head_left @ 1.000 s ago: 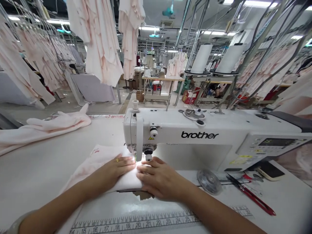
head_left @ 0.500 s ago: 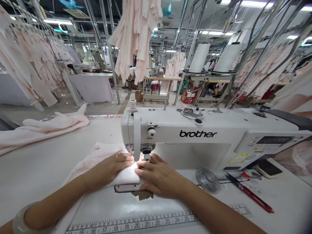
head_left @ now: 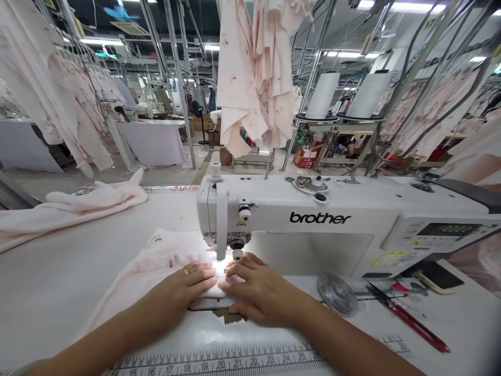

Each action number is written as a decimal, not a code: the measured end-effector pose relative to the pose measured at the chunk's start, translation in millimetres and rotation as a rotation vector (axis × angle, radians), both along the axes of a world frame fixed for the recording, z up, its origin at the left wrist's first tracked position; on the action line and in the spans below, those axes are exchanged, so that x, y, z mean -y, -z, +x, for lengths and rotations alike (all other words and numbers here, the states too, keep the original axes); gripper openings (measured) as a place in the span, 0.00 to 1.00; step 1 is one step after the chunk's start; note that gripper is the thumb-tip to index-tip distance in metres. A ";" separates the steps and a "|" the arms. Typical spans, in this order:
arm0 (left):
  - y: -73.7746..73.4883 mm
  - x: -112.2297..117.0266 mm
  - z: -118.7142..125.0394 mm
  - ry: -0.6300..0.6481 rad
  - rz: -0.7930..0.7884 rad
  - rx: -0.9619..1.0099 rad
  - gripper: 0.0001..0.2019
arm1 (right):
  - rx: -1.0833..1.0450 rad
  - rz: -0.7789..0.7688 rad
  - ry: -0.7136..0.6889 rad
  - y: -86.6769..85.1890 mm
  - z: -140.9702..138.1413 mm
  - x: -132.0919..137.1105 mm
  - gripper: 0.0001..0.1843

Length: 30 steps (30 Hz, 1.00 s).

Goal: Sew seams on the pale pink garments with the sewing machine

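Note:
A white Brother sewing machine (head_left: 332, 214) stands on the white table (head_left: 58, 282). A pale pink fabric piece (head_left: 156, 261) with small red marks lies under its needle area (head_left: 223, 258). My left hand (head_left: 183, 287), with a ring on one finger, lies flat on the fabric just left of the needle. My right hand (head_left: 258, 290) rests flat on the fabric's near edge, just right of the needle. The fingers of both hands are stretched out and press the cloth down.
A heap of pink cloth (head_left: 78, 206) lies at the table's left. Red-handled snips (head_left: 410, 318), a round bobbin case (head_left: 336, 295) and a phone (head_left: 438, 277) sit right of the machine. A printed ruler (head_left: 219, 360) runs along the near edge. Pink garments (head_left: 254, 78) hang overhead; thread cones (head_left: 324, 94) stand behind.
The fabric has fed away under the needle, so more of it lies behind the foot. Both hands stay flat on it. The overhead hanging garments have travelled right.

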<state>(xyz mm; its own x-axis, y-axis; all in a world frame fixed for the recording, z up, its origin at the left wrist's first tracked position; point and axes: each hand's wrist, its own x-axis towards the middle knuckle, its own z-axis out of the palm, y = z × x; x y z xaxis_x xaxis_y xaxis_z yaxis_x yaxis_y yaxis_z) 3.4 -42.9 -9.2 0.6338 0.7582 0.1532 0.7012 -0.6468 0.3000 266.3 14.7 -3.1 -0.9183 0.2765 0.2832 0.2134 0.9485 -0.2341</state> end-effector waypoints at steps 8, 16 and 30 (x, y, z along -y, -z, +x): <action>-3.0 -31.4 -14.0 0.064 0.039 0.012 0.28 | 0.004 -0.086 0.178 -1.4 -3.8 4.2 0.27; -13.8 -27.7 -13.4 0.199 0.010 0.052 0.26 | 0.007 -0.090 0.144 -4.8 -3.6 4.7 0.26; -0.8 -65.0 -24.3 0.142 0.009 0.046 0.30 | 0.089 -0.115 0.281 0.1 -7.0 3.8 0.32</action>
